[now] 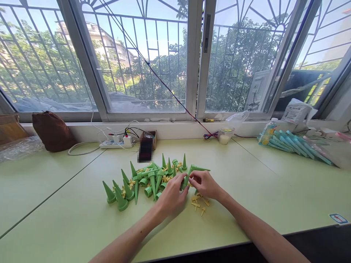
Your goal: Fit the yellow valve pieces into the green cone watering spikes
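Note:
My left hand is closed around a green plastic spike, which stands tilted between its fingers and thumb. Right beside it, my right hand has thumb and forefinger pinched together against the spike's side; whatever sits between those fingertips is too small to make out. Several small yellow plastic pieces lie on the table just below my right hand. Left of and beyond my hands spreads a pile of green cone-shaped spikes, some upright on wide caps and others on their sides, with yellow pieces mixed in.
The pale green table runs up to the windowsill. Along the back are a brown drawstring bag, a power strip, a small cardboard box, a plastic cup, a bottle and blue plastic packets.

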A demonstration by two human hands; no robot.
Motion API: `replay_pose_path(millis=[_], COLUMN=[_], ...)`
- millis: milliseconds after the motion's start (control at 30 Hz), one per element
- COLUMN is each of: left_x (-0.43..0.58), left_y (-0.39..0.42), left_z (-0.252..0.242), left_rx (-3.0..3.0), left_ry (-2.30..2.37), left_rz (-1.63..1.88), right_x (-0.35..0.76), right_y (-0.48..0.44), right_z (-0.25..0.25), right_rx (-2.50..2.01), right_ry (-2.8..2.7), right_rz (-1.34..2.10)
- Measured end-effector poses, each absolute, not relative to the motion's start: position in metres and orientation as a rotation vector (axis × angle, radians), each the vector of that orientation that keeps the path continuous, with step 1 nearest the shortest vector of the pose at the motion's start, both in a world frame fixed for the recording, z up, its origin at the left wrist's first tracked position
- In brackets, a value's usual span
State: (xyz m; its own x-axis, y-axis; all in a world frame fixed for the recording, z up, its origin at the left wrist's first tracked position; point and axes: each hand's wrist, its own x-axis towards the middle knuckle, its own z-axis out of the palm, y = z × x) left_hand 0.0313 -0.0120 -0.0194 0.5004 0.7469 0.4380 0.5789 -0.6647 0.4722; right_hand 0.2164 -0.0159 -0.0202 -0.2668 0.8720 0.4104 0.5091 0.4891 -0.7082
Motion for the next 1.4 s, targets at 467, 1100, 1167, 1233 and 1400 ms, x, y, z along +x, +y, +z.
replay_pose_path(millis=[467, 1100, 1167, 1233, 1400], left_x=[0.0321, 0.0334, 0.0334, 0.0333, 0.0331], left_y=[-0.012, -0.0146, -0.0143, -0.014, -0.0136], left_z=[-0.0179, -0.0143, -0.0152, -0.0157, -0.0149], left_rx=[2.467, 2.467, 2.473, 2.477, 2.478], left_ry=[1.1, 1.096, 1.094, 1.094, 1.1], left_rz=[0.936, 0.97, 0.976, 0.976, 0.959], right_x=[0.2175, 0.2164, 0.2164, 0.2163, 0.2159], right_y=[-0.0162, -0.0167, -0.0164, -0.0162, -0.0171], right_z=[-0.0224, -0.0208, -0.0207, -0.0207, -0.0201], right_rx=[-1.136, -1.139, -1.139, -1.14, -1.149], right_ry=[-1.95, -1.972, -1.973, -1.977, -1.981], right_rz=[0.566, 0.539, 0.526, 0.512, 0.499])
